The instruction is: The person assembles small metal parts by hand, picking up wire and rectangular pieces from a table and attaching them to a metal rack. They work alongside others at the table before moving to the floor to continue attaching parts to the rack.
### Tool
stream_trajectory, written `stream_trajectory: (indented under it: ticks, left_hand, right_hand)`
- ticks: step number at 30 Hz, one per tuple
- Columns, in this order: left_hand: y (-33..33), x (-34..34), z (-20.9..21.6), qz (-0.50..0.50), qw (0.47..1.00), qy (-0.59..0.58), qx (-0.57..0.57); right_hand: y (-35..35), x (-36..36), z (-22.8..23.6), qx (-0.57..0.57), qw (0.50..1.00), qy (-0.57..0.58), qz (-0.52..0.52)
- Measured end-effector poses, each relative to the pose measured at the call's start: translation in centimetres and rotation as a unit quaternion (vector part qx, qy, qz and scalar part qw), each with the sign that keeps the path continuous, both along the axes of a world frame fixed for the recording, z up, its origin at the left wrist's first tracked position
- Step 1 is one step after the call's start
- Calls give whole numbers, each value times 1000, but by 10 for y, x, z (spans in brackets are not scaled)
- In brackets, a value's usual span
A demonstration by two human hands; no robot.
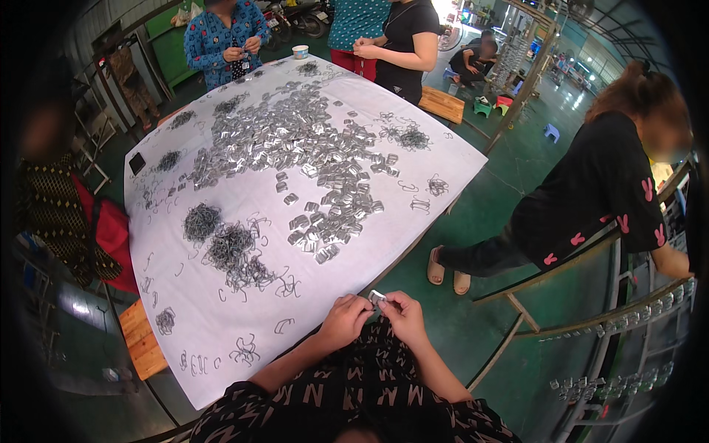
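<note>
A small shiny metal piece (377, 297), bent like a clip, is held up in front of my body, just off the table's near edge. My right hand (405, 317) pinches it between thumb and finger. My left hand (346, 322) is closed beside it, its fingertips at the piece's left side; anything else in them is too small to see. Beyond my hands a wide heap of similar metal pieces (343, 214) covers the middle of the white-covered table (421, 244). Left of the heap lie piles of thin dark wire hooks (231, 247).
Small hook clusters (244, 351) lie near my left forearm. A dark phone (137, 163) and a white cup (300, 52) rest on the table. Several people stand around it. At right a person in black (591, 192) leans over metal racks (569, 325). A wooden bench (142, 341) stands left.
</note>
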State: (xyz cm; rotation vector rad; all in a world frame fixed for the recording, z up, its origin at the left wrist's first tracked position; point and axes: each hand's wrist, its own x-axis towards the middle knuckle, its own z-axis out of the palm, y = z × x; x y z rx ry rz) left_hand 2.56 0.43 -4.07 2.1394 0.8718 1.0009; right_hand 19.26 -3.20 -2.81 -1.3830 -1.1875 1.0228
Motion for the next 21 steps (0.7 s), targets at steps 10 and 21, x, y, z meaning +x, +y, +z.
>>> stream_trajectory:
  ticks: [10, 21]
  left_hand:
    - [0, 0, 2, -6, 1000, 6, -5]
    - [0, -1, 1, -14, 1000, 5, -7]
  right_hand:
    - [0, 1, -4, -1, 1000, 5, 2]
    - [-2, 0, -4, 5, 1000, -1, -4]
